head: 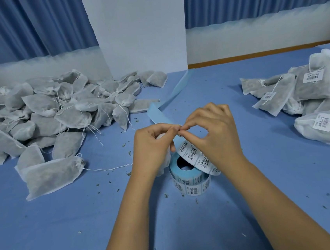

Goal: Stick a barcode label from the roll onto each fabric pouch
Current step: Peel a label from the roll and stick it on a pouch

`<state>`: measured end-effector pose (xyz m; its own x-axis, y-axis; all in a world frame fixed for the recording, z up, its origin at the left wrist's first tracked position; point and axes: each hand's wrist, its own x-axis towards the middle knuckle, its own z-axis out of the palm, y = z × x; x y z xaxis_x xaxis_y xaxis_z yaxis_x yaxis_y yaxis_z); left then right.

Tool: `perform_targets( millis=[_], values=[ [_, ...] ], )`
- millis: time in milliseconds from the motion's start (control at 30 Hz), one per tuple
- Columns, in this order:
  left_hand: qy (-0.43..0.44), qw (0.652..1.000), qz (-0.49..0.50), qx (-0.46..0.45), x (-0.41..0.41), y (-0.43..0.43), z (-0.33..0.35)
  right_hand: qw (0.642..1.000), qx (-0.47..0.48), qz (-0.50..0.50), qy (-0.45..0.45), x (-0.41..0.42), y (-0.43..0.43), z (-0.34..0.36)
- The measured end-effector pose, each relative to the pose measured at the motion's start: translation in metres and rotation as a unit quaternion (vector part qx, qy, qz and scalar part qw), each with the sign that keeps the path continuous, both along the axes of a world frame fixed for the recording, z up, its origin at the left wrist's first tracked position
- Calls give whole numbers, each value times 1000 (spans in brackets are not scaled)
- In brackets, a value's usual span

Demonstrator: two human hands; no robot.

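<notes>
The roll (pixel 190 180) stands on the table (pixel 69 226). Just above it, the left hand (pixel 152 146) and right hand (pixel 214 138) both pinch the label strip (pixel 193 154) rising from it, fingertips meeting. Bare liner (pixel 169 100) trails beyond the roll. Unlabelled pouches (pixel 47 116) lie far left of the roll, labelled pouches (pixel 315 88) far right.

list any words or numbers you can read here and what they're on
Nothing reads clearly.
Label strip: barcodes and small print, too blurred.
Label roll: same labels, too small.
Pouch labels at right: barcodes, print too blurred.
</notes>
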<state>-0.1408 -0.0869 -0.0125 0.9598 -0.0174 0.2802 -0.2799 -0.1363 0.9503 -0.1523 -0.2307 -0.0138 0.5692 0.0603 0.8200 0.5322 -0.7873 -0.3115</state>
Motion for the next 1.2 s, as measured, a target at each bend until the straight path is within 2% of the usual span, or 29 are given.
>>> perform_targets(
  millis=[233, 333, 433, 533, 600, 667, 867, 967, 1033, 1100, 1200],
  values=[
    [28, 999, -22, 5, 1, 2, -1, 999, -23, -39, -6, 0, -1, -2],
    [24, 998, -49, 7, 3, 3, -1, 998, -18, -35, 38, 2, -3, -1],
    [0, 998, -54, 8, 6, 5, -1, 984, 99, 13, 150, 3, -6, -1],
    [-23, 999, -27, 18, 9, 10, -1, 942, 241, 62, 226, 3, -9, 2],
    [-21, 1000, -1, 18, 11, 17, -1, 927, 284, 74, 235, 3, -12, 6],
    [-1, 999, -1, 37, 12, 22, 1, 925, 284, 76, 239, 2, -17, 9],
    [93, 983, -120, 101, 8, 43, 4, 904, 355, 56, 231, 5, -23, 10],
    [131, 968, -140, 161, 7, 58, 4, 891, 397, 39, 217, 6, -26, 11],
    [139, 967, -90, 195, 10, 56, 2, 893, 405, 32, 196, 4, -22, 11],
    [112, 976, 13, 187, 16, 51, -3, 913, 382, 20, 141, -1, -13, 11],
    [25, 975, 160, 149, 21, 42, -8, 975, 217, 49, 23, -13, 9, 11]
  ],
)
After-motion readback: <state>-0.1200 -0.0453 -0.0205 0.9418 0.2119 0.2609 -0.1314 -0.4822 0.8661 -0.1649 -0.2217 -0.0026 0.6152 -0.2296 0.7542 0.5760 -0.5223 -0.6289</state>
